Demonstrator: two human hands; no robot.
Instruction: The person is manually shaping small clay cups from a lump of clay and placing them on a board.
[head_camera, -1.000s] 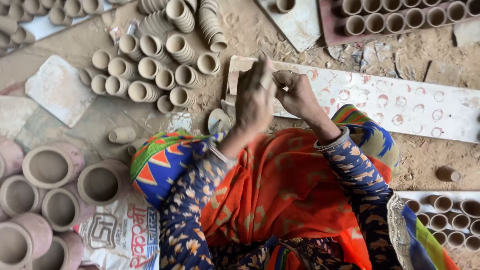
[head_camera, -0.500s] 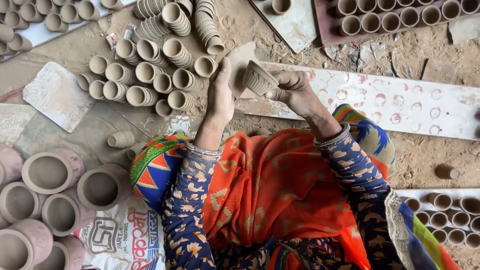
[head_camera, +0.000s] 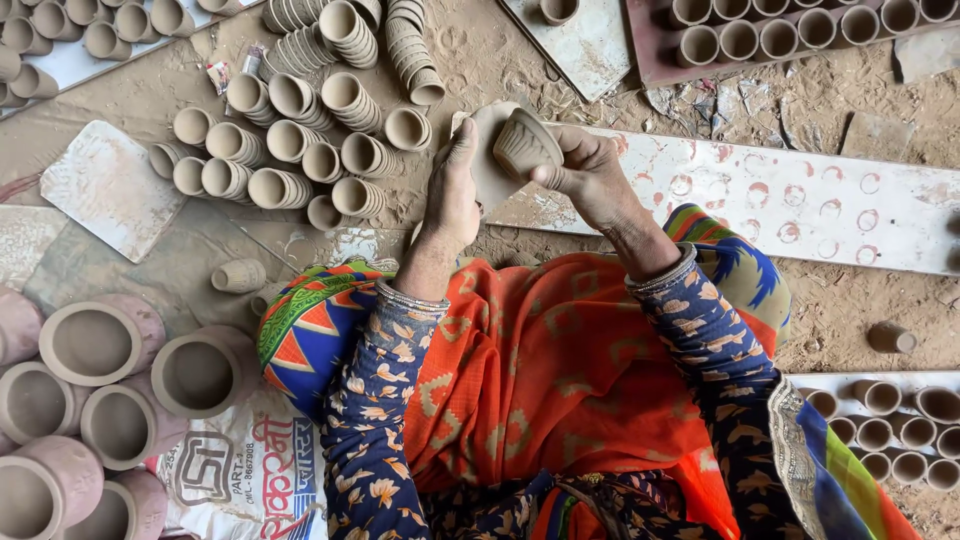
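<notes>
Dirt floor (head_camera: 500, 60), white board (head_camera: 800, 200), stacked clay cups (head_camera: 300, 100) around.

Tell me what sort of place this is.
Most likely a potter's yard, outdoors on bare earth. The right hand holds a small clay cup with the left hand beside it; stacks of unfired cups lie on the ground, and larger clay pots stand nearby.

Two hands (head_camera: 455, 195), one ribbed clay cup (head_camera: 525, 143) held, eight large clay pots (head_camera: 95, 345), one white board (head_camera: 800, 200)
</notes>
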